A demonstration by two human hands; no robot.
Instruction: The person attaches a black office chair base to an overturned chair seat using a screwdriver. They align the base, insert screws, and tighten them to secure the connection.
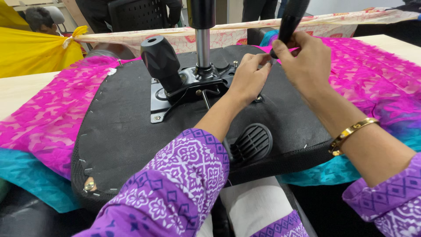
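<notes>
Upturned chair seat (131, 131) lies underside up on pink cloth (48, 118) over the table, mechanism plate (193, 81) at centre w/ chrome post (202, 48). L hand (247, 79) reaches fwd, fingers pinched narrow at seat nr plate; held item too small to tell. R hand (305, 63) just beside, curled round black handle (289, 22), wrist bent, gold bangle (351, 134). Black knob (160, 59) left of post.

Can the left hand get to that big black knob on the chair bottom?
Probably yes. The left hand rests on the upturned seat base, just right of the metal post. The black knob stands uncovered on the post's other side, so the hand would only need to go around the post.
</notes>
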